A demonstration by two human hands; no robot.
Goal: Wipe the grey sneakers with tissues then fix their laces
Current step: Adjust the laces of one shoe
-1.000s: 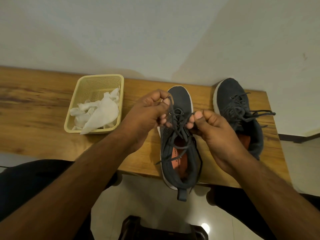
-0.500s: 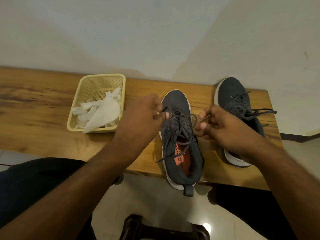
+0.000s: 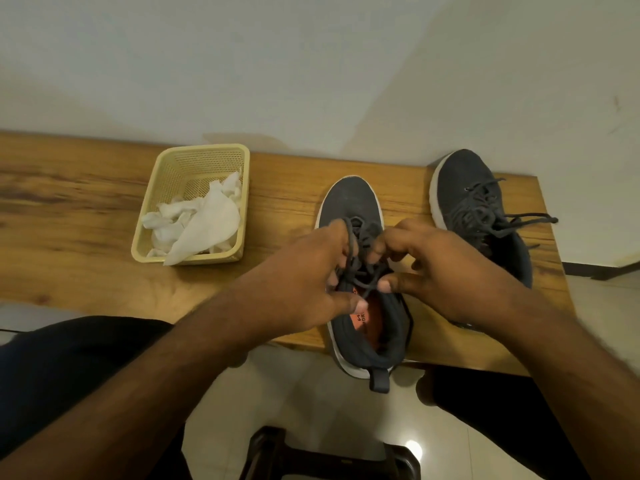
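Both your left hand (image 3: pixel 304 271) and right hand (image 3: pixel 440 268) pinch the laces (image 3: pixel 360 258) over the near sneaker (image 3: pixel 349 202), its length running toe-away from you.

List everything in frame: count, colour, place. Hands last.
sneaker being laced: 1, dark grey with white sole and orange insole, centre of the bench, heel over the near edge
laces: dark grey, on that sneaker, held between both hands
second sneaker: 1, dark grey with white sole, right end of the bench, laces loose and trailing right
basket: 1, pale yellow plastic, on the bench left of the sneakers
tissues: several, white, crumpled in the basket
bench: 1, brown wood, against the wall
wall: white, behind the bench
stool: 1, dark, on the floor below, partly in view
left hand: 1, grip on the laces
right hand: 1, grip on the laces
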